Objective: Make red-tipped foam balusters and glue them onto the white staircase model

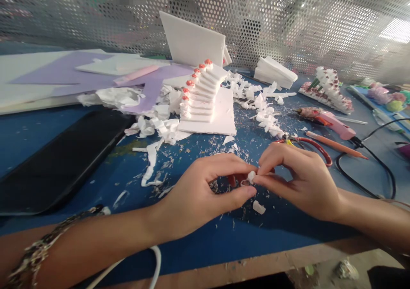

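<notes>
Close to the table's front edge, my left hand and my right hand meet with fingertips pinched together. Between them is a small white piece, partly covered by the fingers; its material is hard to tell. Both hands grip it. Just below the fingertips lies another small white scrap. Beyond my hands stands a small white foam staircase model on a white square base. White posts with red tops line the left side of its steps.
A black phone lies at left, white scraps around the model. To the right are a pink glue gun with a black cable, red-handled pliers and an orange pencil. Perforated metal mesh runs behind.
</notes>
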`<state>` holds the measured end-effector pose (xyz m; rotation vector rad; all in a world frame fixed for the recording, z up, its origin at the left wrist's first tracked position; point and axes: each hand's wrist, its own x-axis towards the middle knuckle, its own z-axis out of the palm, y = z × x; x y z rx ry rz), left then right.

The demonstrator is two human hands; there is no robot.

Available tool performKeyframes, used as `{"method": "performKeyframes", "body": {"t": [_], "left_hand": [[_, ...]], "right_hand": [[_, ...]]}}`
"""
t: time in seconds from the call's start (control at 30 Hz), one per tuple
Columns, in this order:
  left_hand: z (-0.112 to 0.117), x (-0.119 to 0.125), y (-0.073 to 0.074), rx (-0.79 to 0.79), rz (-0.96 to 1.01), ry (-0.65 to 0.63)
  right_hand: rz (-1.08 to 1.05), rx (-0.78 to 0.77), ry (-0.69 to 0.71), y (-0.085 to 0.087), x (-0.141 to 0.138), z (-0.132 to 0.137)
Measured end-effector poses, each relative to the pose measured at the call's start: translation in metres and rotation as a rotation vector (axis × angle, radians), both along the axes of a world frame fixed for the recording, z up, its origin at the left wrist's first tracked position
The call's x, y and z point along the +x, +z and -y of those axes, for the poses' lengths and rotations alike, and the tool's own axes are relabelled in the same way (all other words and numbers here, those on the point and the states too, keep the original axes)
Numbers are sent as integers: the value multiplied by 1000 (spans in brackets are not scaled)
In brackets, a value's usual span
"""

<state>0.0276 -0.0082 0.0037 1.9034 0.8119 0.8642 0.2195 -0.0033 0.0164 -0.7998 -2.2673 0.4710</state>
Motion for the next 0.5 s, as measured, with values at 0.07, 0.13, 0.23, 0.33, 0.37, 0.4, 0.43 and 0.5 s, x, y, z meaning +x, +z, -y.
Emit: {"method": "performKeyframes", "body": {"t": [0.07,0.13,0.23,0.33,0.37,0.4,0.43,0.5], "left_hand": [[-1,-1,0,19,17,-5],[-1,0,1,2,15,3],[-2,2,3,-83,29,11],[-2,3,5,-185,63,29],[-2,3,5,-206,62,31],[-2,3,6,-219,56,29],[-1,3,6,-230,44,27],[-1,3,7,-247,25,18]], "right_hand": [[-15,-16,10,0,0,0],[-29,-33,27,0,0,-1],[-27,-20,57,2,1,-2],[-3,43,80,3,4,-3],[4,65,91,4,5,-4],[10,91,111,4,7,-4],[19,122,135,5,8,-5],[62,199,179,6,10,-5]]}}
